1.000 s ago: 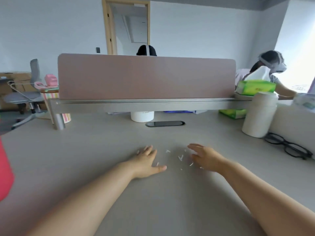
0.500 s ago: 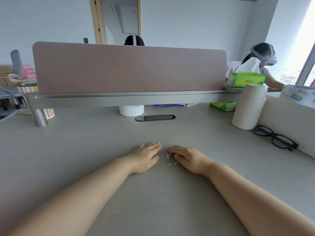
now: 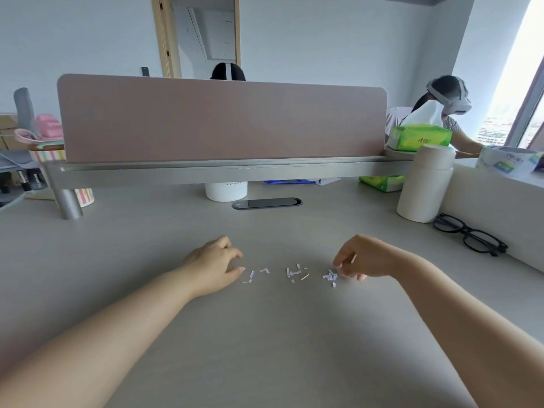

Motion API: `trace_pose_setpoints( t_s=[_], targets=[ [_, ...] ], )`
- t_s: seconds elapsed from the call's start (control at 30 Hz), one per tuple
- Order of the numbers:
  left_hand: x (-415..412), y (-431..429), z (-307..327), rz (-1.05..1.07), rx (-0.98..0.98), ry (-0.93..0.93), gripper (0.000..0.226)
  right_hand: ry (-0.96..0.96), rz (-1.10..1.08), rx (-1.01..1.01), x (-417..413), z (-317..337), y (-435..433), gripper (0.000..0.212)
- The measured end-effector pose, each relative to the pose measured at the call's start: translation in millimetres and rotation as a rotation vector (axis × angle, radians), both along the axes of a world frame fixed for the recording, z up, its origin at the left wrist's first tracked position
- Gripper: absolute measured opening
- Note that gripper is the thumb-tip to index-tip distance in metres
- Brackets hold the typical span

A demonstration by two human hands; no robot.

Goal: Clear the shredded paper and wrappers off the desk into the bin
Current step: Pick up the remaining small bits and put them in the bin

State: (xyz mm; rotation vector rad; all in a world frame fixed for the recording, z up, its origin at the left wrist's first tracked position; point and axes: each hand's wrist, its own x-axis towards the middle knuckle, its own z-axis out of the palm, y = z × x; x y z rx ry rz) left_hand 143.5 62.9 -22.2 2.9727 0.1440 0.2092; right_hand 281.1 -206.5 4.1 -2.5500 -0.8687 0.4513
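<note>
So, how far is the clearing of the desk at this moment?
Nothing looks finished: shredded paper lies scattered on the desk between the hands, and no bin is in view. In hand: the right hand curls its fingers at a small heap; the left hand rests beside the other bits. Left: gathering everything and binning it.

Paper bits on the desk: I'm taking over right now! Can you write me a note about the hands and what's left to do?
Left hand: rests on the desk, fingers loosely curled, holding nothing, beside the shredded paper.
Right hand: fingertips down on the rightmost clump; I cannot tell if it pinches any.
The shreds lie in a short row between the hands.
Done: nothing visibly binned.
Left: gather every shred and bin it. No bin or wrappers in view.
</note>
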Motion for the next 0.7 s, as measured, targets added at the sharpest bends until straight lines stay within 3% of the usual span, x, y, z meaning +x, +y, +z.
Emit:
trace_pose_setpoints(
  t_s=[0.07, 0.17, 0.3, 0.43, 0.53, 0.6, 0.7],
  targets=[
    [-1, 2, 1, 0.023, -0.070, 0.079, 0.036, 0.089, 0.054, -0.010, -3, 0, -4, 0.020],
    [4, -6, 1, -0.052, -0.232, 0.044, 0.025, 0.039, 0.066, 0.042, -7, -5, 9, 0.025],
    [18, -32, 0, -0.145, -0.278, -0.022, 0.010, -0.021, 0.118, 0.146, -16, -12, 40, 0.020],
    [16, -32, 5, -0.160, -0.317, -0.027, 0.017, -0.029, 0.133, 0.261, -16, -7, 37, 0.022],
    [4, -10, 9, -0.097, -0.252, 0.069, 0.038, 0.003, 0.155, 0.165, -7, -2, 10, 0.023],
    [2, -2, 7, -0.069, -0.246, 0.082, 0.031, 0.069, 0.189, 0.054, -5, -1, 0, 0.022],
    [9, -15, 3, -0.084, -0.300, -0.004, 0.012, 0.067, 0.173, 0.084, -9, -5, 14, 0.013]
  ],
)
